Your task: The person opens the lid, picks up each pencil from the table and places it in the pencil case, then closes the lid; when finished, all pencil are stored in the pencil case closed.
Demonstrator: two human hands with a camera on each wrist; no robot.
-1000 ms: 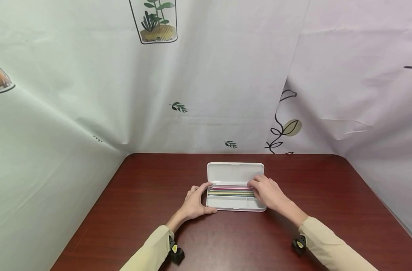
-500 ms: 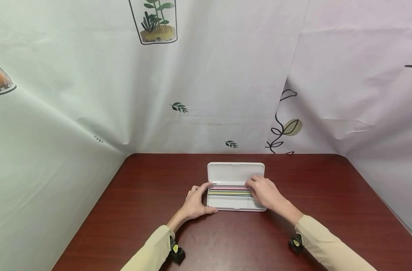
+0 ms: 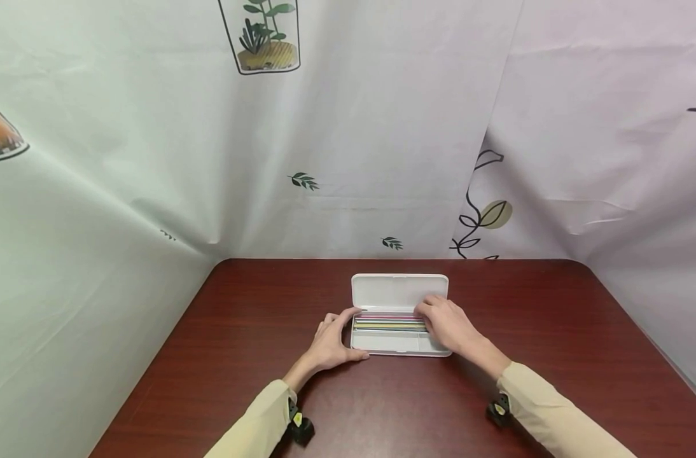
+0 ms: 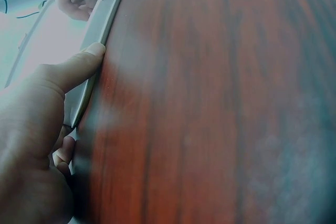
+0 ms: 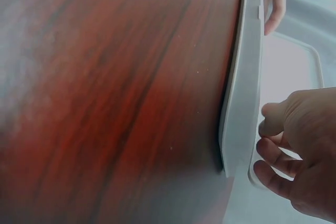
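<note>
A white pencil case (image 3: 382, 343) lies on the table with its lid (image 3: 390, 289) raised at the back. Several coloured pencils (image 3: 388, 324) lie lengthwise in its rear compartment. My left hand (image 3: 327, 343) grips the case's left end, thumb on the front edge and fingers round toward the back. My right hand (image 3: 450, 323) reaches into the right part of the case, over the pencils' right ends. In the right wrist view its fingers (image 5: 275, 156) are curled, with the thumb close to them. The case wall hides the pencils there, so what the fingertips hold does not show.
The case stands on a reddish-brown wooden table (image 3: 256, 299), near its back edge. Pale fabric (image 3: 348, 127) with printed plants hangs behind and at both sides. A dark wrist camera (image 3: 301, 430) is on the left wrist, another camera (image 3: 499, 410) on the right.
My right hand has shifted slightly to the left over the pencils, mostly in the first half second. My left hand keeps its grip on the case, which stays in place.
</note>
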